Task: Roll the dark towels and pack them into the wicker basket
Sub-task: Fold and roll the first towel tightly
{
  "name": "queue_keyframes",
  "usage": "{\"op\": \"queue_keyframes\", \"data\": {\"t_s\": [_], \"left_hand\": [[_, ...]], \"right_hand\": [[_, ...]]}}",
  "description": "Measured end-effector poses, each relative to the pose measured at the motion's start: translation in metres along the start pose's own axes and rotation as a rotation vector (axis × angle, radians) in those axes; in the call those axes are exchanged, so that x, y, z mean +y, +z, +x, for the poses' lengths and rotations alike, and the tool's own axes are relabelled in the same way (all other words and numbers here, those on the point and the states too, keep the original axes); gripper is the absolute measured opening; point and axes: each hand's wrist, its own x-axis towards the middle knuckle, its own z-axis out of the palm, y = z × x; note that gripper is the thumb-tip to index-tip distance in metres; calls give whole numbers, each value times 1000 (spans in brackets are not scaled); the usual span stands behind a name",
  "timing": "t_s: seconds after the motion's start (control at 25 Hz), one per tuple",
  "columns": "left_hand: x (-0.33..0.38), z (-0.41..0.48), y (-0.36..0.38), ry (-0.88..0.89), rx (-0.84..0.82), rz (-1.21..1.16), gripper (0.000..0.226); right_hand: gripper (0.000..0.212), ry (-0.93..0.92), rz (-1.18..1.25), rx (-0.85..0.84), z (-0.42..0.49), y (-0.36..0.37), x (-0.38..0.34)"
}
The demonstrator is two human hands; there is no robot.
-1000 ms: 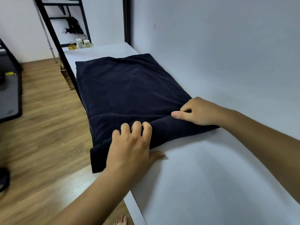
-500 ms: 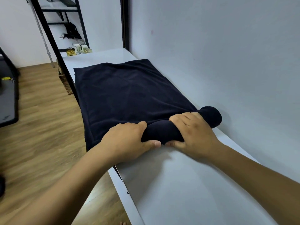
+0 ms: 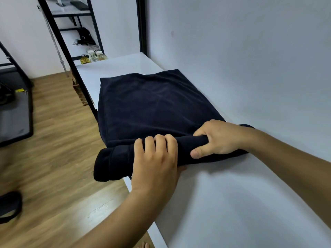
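The dark navy towel (image 3: 152, 104) lies on the white counter (image 3: 232, 194) at mid-frame, its near end rolled. The left hand (image 3: 155, 161) curls its fingers over the roll; the right hand (image 3: 218, 138) grips it, thumb in front. The roll's left end overhangs the counter edge.

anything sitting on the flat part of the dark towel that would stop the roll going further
Nothing visible. The left hand and right hand grip the rolled near end of the dark navy cloth towel, and its flat stretch ahead lies bare on the white table.
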Motion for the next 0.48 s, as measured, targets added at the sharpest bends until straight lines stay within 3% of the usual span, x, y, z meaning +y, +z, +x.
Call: {"op": "queue_keyframes", "data": {"t_s": [0.12,0.28,0.4,0.48], "left_hand": [[-6,-6,8,28,71,5,72],[-23,20,-5,65,-80,-60,77],[-26,39,-10,32,-238,-101,78],[-31,49,-13,9,-307,-146,77]], "right_hand": [[65,53,101,-137,4,-4,0],[72,92,164,-112,5,-5,-7],[53,82,67,93,-14,0,-15],[62,-62,-277,455,-23,21,-13]]}}
